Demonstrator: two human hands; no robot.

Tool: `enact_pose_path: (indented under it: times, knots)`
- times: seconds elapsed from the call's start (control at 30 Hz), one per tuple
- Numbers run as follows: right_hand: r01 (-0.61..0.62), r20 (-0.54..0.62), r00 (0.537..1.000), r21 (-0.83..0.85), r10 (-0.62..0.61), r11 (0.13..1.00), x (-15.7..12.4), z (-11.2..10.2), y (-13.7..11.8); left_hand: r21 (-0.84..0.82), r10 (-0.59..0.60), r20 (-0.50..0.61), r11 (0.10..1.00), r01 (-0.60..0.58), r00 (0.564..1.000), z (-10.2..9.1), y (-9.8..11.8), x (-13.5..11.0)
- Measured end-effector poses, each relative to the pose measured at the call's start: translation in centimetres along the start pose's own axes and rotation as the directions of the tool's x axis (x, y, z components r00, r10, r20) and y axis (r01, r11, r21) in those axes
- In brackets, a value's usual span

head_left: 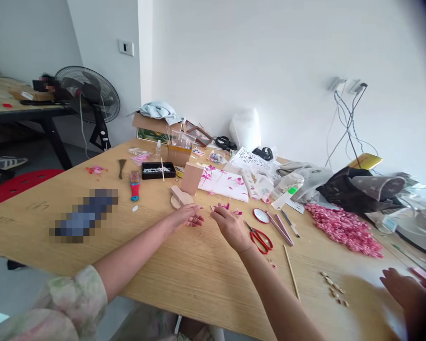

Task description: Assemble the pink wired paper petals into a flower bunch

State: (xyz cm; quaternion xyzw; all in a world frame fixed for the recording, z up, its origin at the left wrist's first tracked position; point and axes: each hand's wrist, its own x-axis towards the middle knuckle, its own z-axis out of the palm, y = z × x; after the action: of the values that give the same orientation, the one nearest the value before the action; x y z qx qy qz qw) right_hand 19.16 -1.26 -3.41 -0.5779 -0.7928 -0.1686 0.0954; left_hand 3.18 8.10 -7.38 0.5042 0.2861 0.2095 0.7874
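Above the middle of the table, my left hand (189, 216) has its thumb and first finger together and the other fingers curled. What it holds, if anything, is too small to make out. My right hand (230, 226) faces it across a small gap, fingers pinched together and pointing left. Its pinch hides whatever is between the fingertips. Pink petals (237, 212) show just behind the right hand. A round wooden piece with a block (181, 196) lies just beyond the left hand. Red-handled scissors (261, 240) lie to the right of the right hand.
Behind the hands lies a white sheet with pink flowers (227, 183). A magnifying glass (261, 216), tweezers (282, 229), a wooden stick (291, 272) and a pink bead heap (344, 229) lie rightward. A black tray (158, 170) stands left. Another person's hand (399, 286) is at the right edge.
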Motion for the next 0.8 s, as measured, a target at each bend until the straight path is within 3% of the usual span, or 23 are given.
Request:
enact_pose_path:
  times: [0.13,0.23,0.37,0.53,0.8]
  knots:
    - [-0.002,-0.058,0.998,0.134,0.010,0.991,1.4,2.8,-0.8,-0.309,0.013,0.061,0.951,0.007,0.998,-0.5,-0.5,1.2]
    - [-0.017,-0.099,0.994,0.278,0.047,0.960,2.2,4.6,-1.2,-0.422,0.071,0.067,0.906,-0.036,0.995,-0.6,-0.8,2.1]
    - [-0.037,-0.160,0.980,0.443,0.120,0.896,2.8,5.9,-1.5,-0.486,0.150,0.007,0.865,-0.128,0.989,-0.4,-1.2,2.6]
    - [-0.069,-0.218,0.951,0.543,0.220,0.837,2.8,6.5,-1.6,-0.574,0.105,-0.110,0.805,-0.149,0.988,-0.2,-1.7,3.2]
    - [-0.186,-0.304,0.841,0.616,0.448,0.766,2.0,7.5,-1.1,-0.644,0.068,-0.113,0.755,-0.125,0.991,-0.1,-3.0,3.9]
